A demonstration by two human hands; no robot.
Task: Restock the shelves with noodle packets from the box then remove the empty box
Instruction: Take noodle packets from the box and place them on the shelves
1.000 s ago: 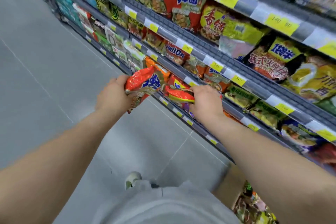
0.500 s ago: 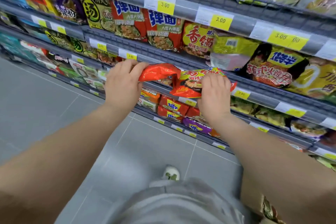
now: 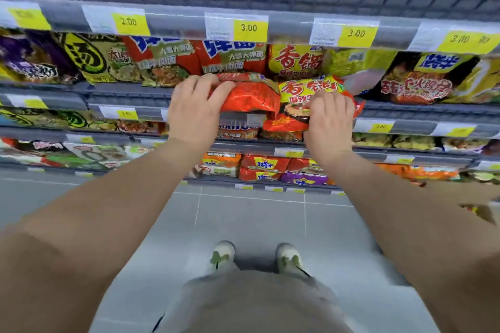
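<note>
My left hand (image 3: 194,111) grips an orange-red noodle packet (image 3: 250,96) at its left end. My right hand (image 3: 328,121) pinches a yellow and red noodle packet (image 3: 303,97) by its lower right part. Both packets are held side by side at the front rail of a grey shelf (image 3: 130,96), just below a row of standing noodle packets (image 3: 232,59). A corner of the cardboard box (image 3: 484,211) shows at the right edge, behind my right forearm.
Several grey shelf tiers full of noodle packets run across the view, with yellow price tags (image 3: 249,28) on their front rails. Lower tiers hold more packets (image 3: 265,167). Grey tiled floor (image 3: 251,219) lies below, with my two shoes (image 3: 221,257) on it.
Both hands have risen with their packets from the low shelves to the middle shelf's front rail. My view has turned to face the shelves squarely.
</note>
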